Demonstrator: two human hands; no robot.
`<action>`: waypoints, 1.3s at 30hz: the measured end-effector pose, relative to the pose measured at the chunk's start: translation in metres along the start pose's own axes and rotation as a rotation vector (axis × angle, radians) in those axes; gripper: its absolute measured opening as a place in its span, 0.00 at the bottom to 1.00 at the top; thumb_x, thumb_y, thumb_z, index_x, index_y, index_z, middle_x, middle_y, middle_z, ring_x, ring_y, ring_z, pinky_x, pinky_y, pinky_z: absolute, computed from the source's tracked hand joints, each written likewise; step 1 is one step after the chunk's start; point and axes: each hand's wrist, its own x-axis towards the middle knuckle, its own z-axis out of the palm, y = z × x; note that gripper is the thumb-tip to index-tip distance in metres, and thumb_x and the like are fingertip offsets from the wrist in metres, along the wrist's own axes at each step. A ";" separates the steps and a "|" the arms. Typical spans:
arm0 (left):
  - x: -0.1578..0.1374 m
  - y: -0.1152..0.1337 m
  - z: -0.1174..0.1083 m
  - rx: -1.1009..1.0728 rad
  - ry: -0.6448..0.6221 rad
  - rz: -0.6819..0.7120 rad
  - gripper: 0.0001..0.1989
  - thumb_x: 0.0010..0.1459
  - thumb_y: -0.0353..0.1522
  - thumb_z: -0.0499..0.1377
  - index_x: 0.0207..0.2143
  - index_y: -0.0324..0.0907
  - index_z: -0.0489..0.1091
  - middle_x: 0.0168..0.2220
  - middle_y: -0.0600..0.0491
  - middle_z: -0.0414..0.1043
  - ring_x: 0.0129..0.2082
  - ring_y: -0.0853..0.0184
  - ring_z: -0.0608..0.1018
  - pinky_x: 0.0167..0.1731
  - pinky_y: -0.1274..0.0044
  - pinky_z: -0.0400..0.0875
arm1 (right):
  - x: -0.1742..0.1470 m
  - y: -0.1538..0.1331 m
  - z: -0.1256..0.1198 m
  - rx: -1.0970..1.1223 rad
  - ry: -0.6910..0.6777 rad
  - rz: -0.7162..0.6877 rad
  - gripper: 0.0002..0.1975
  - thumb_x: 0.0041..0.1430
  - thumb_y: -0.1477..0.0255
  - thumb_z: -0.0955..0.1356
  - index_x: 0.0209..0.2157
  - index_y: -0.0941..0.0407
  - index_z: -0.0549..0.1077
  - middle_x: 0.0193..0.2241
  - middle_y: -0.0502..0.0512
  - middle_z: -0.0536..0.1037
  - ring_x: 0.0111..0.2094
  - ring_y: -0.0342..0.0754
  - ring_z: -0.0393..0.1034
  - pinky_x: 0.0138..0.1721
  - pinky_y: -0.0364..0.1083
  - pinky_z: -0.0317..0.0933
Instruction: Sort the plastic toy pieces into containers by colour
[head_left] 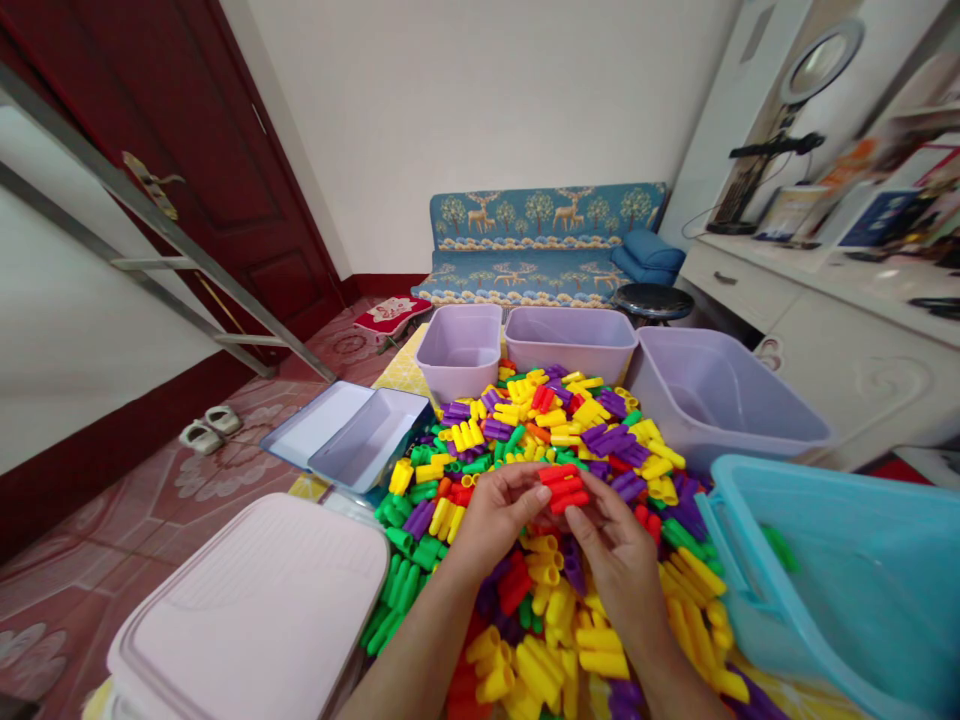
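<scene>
Red plastic tubes (564, 487), bunched in a small cluster, were held up between two bare hands above the middle of a loose, many-coloured heap (547, 570). The cluster was pinched from the left by the thumb and curled fingers of the left hand (487, 515) and steadied from the right by the right hand (619, 550), whose thumb was set low at the near edge. Whether the tubes were joined or merely pressed side by side could not be told. By appearances, such handling was best done with light, even pressure from both sides and the tubes lined up parallel, since rounded plastic could easily be rolled out of a one-sided grip. A low position over the heap was also judged wise, so that any dropped tube would be caught among the pieces below. The heap was bordered on the far side by three lilac bins (570, 360), on the right by a turquoise tub (855, 580), and on the left by a blue case (375, 440) with its lid laid open.
</scene>
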 end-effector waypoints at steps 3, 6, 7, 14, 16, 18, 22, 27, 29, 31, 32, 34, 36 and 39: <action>-0.001 0.000 -0.001 0.012 -0.021 0.004 0.18 0.49 0.37 0.69 0.41 0.38 0.75 0.35 0.49 0.80 0.30 0.69 0.80 0.30 0.80 0.73 | -0.001 0.000 -0.001 -0.021 0.018 0.001 0.19 0.54 0.64 0.72 0.48 0.51 0.72 0.44 0.55 0.79 0.43 0.52 0.75 0.44 0.49 0.71; -0.002 -0.002 -0.003 0.028 -0.070 -0.002 0.15 0.50 0.34 0.68 0.40 0.39 0.75 0.36 0.49 0.80 0.33 0.69 0.80 0.33 0.81 0.74 | -0.002 -0.001 -0.001 -0.030 0.021 -0.006 0.18 0.54 0.65 0.71 0.47 0.52 0.72 0.42 0.56 0.79 0.41 0.52 0.75 0.43 0.49 0.71; -0.002 -0.002 -0.003 0.030 -0.074 -0.013 0.14 0.50 0.34 0.68 0.40 0.38 0.75 0.35 0.49 0.80 0.31 0.69 0.80 0.32 0.81 0.74 | -0.003 -0.002 -0.001 -0.036 0.024 -0.009 0.19 0.54 0.65 0.71 0.48 0.52 0.72 0.42 0.56 0.79 0.40 0.51 0.75 0.42 0.49 0.71; 0.008 0.030 -0.027 -0.474 0.567 0.245 0.06 0.54 0.26 0.64 0.36 0.38 0.72 0.28 0.55 0.77 0.26 0.74 0.80 0.29 0.86 0.76 | -0.003 0.000 0.000 -0.050 0.040 -0.037 0.21 0.58 0.63 0.69 0.52 0.53 0.67 0.43 0.57 0.76 0.33 0.46 0.74 0.36 0.46 0.71; 0.012 0.045 -0.041 -0.723 0.748 0.262 0.05 0.62 0.23 0.55 0.34 0.36 0.70 0.30 0.54 0.77 0.28 0.77 0.80 0.32 0.89 0.76 | -0.003 0.001 -0.001 -0.046 0.037 -0.040 0.19 0.58 0.63 0.68 0.51 0.52 0.67 0.44 0.57 0.75 0.33 0.45 0.74 0.36 0.45 0.71; 0.014 0.057 -0.053 -0.889 0.789 0.256 0.11 0.66 0.24 0.48 0.35 0.34 0.69 0.30 0.52 0.77 0.30 0.78 0.80 0.33 0.91 0.76 | -0.003 0.001 -0.001 -0.054 0.029 -0.039 0.19 0.59 0.63 0.68 0.51 0.52 0.67 0.44 0.57 0.75 0.33 0.44 0.74 0.36 0.45 0.71; 0.014 0.065 -0.063 -1.026 0.763 0.217 0.17 0.69 0.31 0.44 0.33 0.35 0.68 0.27 0.52 0.75 0.27 0.78 0.79 0.29 0.92 0.75 | -0.005 0.001 -0.002 -0.064 0.017 -0.042 0.18 0.59 0.63 0.68 0.51 0.51 0.67 0.44 0.56 0.75 0.33 0.44 0.74 0.36 0.45 0.71; 0.013 0.063 -0.063 -1.055 0.743 0.163 0.18 0.70 0.30 0.42 0.30 0.35 0.67 0.23 0.54 0.73 0.24 0.78 0.78 0.25 0.91 0.75 | -0.005 0.001 -0.002 -0.066 0.018 -0.041 0.18 0.60 0.62 0.67 0.51 0.52 0.67 0.44 0.57 0.75 0.32 0.44 0.74 0.36 0.44 0.71; 0.013 0.058 -0.061 -0.968 0.720 0.131 0.18 0.69 0.28 0.42 0.30 0.36 0.67 0.23 0.55 0.73 0.23 0.78 0.78 0.25 0.91 0.74 | -0.005 0.001 -0.001 -0.072 0.020 -0.043 0.18 0.60 0.62 0.67 0.51 0.52 0.67 0.44 0.57 0.75 0.32 0.44 0.74 0.36 0.45 0.71; 0.011 0.050 -0.056 -0.745 0.647 0.117 0.13 0.68 0.28 0.46 0.33 0.36 0.68 0.25 0.54 0.75 0.24 0.77 0.78 0.24 0.88 0.74 | -0.006 0.002 -0.001 -0.085 0.023 -0.049 0.18 0.60 0.63 0.67 0.51 0.52 0.67 0.44 0.57 0.75 0.32 0.44 0.74 0.35 0.45 0.71; 0.010 0.045 -0.052 -0.579 0.597 0.128 0.10 0.66 0.29 0.49 0.34 0.37 0.69 0.28 0.54 0.75 0.25 0.76 0.78 0.25 0.87 0.74 | -0.006 0.002 -0.001 -0.095 0.028 -0.059 0.18 0.60 0.63 0.67 0.51 0.52 0.67 0.44 0.57 0.75 0.32 0.44 0.74 0.35 0.45 0.71; 0.007 0.034 -0.042 -0.161 0.477 0.209 0.06 0.62 0.32 0.56 0.37 0.39 0.71 0.33 0.52 0.77 0.31 0.71 0.79 0.30 0.82 0.75 | -0.005 0.001 -0.002 -0.145 0.045 -0.101 0.17 0.61 0.63 0.66 0.50 0.52 0.68 0.43 0.57 0.76 0.33 0.46 0.75 0.36 0.46 0.71; 0.004 0.024 -0.030 0.286 0.347 0.281 0.08 0.58 0.34 0.60 0.38 0.41 0.73 0.38 0.51 0.76 0.40 0.67 0.78 0.40 0.77 0.74 | -0.003 0.000 -0.006 -0.277 0.088 -0.194 0.14 0.61 0.64 0.66 0.48 0.52 0.70 0.42 0.56 0.76 0.38 0.48 0.74 0.39 0.48 0.70; 0.000 0.014 -0.017 0.830 0.145 0.331 0.14 0.55 0.34 0.62 0.45 0.44 0.74 0.46 0.48 0.74 0.49 0.60 0.73 0.52 0.67 0.67 | 0.005 -0.005 -0.016 -0.586 0.174 -0.411 0.10 0.62 0.67 0.65 0.43 0.52 0.73 0.42 0.55 0.76 0.44 0.50 0.72 0.47 0.51 0.66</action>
